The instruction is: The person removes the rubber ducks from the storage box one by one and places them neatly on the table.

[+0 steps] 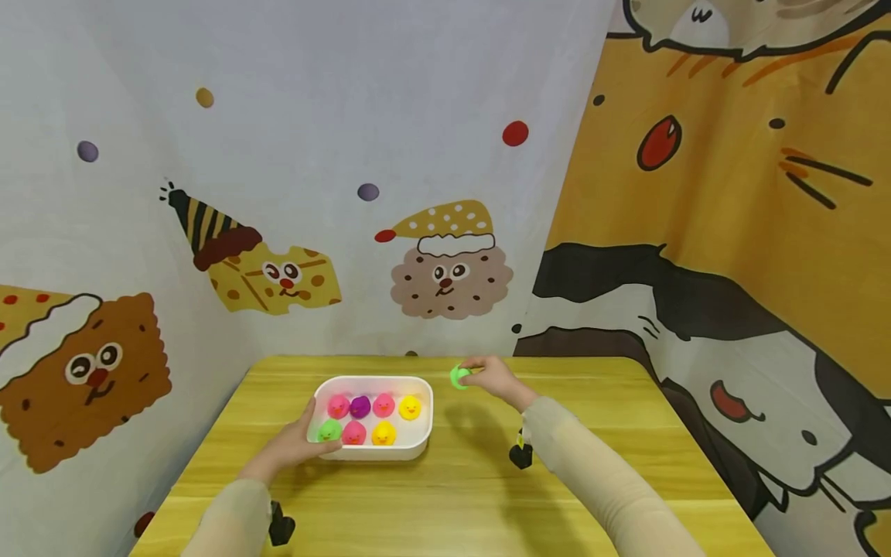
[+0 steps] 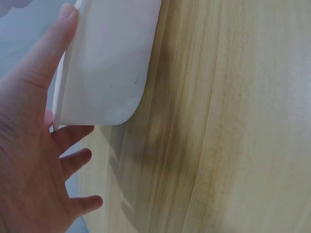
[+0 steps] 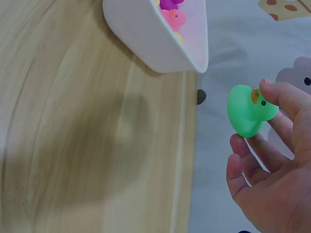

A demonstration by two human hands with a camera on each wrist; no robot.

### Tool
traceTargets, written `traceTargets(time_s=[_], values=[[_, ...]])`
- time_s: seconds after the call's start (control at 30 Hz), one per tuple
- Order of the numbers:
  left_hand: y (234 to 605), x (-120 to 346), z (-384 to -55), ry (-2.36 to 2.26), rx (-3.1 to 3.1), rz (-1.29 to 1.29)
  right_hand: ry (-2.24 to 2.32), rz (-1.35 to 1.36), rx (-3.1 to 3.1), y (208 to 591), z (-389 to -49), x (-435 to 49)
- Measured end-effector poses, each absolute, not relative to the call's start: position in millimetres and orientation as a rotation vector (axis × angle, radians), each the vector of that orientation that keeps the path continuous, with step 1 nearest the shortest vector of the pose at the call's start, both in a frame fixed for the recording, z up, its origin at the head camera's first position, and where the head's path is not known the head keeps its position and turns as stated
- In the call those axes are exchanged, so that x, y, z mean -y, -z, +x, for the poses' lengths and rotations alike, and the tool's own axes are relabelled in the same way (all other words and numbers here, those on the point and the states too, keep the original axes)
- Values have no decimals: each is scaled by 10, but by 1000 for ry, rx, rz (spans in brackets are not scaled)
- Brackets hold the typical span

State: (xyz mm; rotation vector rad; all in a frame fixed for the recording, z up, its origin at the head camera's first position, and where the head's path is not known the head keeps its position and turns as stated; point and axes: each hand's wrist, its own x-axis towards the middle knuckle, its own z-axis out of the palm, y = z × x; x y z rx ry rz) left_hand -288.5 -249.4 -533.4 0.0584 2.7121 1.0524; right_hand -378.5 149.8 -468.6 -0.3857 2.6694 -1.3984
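Observation:
A white plastic box (image 1: 379, 452) holds several small rubber ducks: pink, purple, yellow and a green one near its left corner. My left hand (image 1: 288, 449) rests against the box's near left corner, thumb along the near rim. The other fingers reach along the left end; in the left wrist view, fingers (image 2: 77, 162) are spread and fairly straight beside it. To the right of the box, my right hand (image 1: 494, 379) pinches a green rubber duck (image 3: 248, 111) between thumb and fingertips. That duck is held up above the table's far edge, its orange beak beside my thumb.
The box stands on a wood-grain table (image 1: 445, 510). Behind the far edge hangs a pale cloth (image 1: 313, 116) printed with cartoon snacks; an orange cartoon-animal print (image 1: 696, 186) covers the right side. Dark pieces of the wrist cameras (image 1: 281, 526) hang by both wrists.

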Motion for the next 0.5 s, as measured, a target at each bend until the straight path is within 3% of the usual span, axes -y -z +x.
traceTargets(time_s=[0.5], values=[[5345, 2504, -2887, -1057, -2718, 61, 1448, -361, -2645, 4911, -3816, -1593]])
